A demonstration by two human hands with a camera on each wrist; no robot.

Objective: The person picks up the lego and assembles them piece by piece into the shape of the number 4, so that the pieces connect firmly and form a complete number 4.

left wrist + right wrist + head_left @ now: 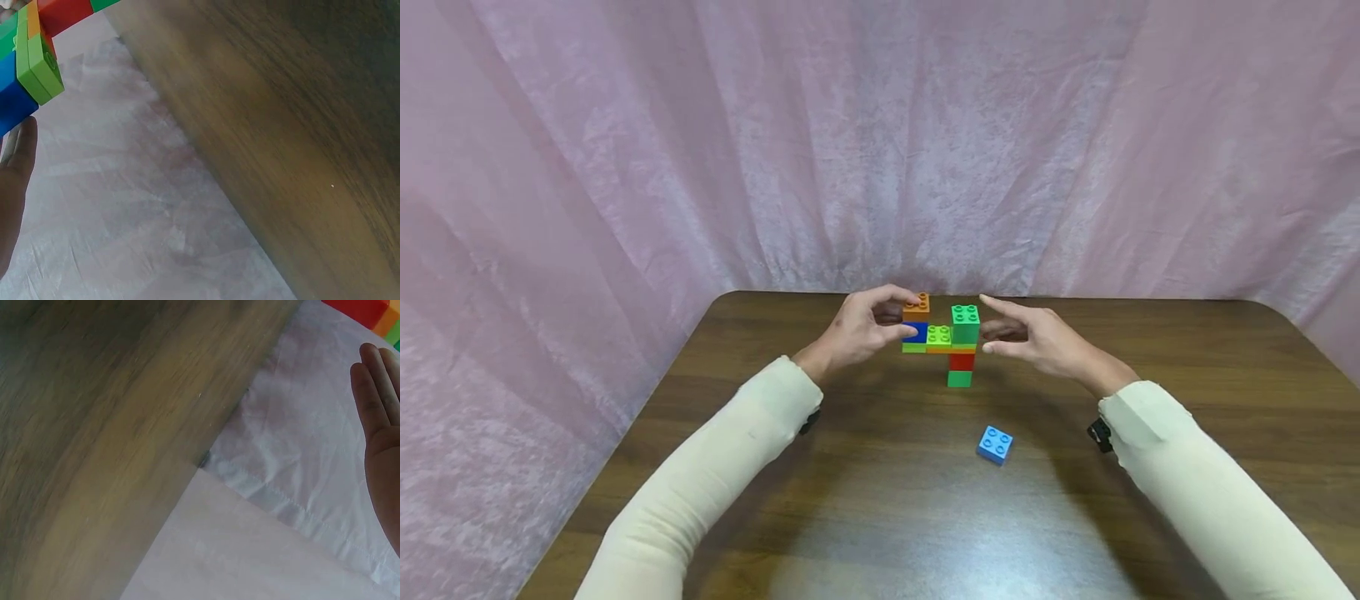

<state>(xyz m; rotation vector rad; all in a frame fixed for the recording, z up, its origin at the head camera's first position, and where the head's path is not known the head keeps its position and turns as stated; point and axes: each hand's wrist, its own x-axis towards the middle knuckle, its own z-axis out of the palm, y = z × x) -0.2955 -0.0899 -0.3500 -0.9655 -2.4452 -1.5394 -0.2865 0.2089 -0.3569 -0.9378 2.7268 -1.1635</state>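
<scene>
A structure of toy building bricks stands on the wooden table. Its column has a green brick (959,379) at the base, a red brick (961,362) above and another green brick (966,329) on top. Lime (938,336) and orange layers extend left, carrying a blue brick (922,333) with an orange brick (917,314) over it. My left hand (859,329) pinches this left stack, thumb across the blue brick and a finger at the orange one. To the column's right, my right hand (1045,342) has its fingers extended close beside the upper green brick, holding nothing.
A loose light blue brick (995,445) lies nearer to me on the table (880,500). Pink curtains (880,150) hang right behind the table's far edge.
</scene>
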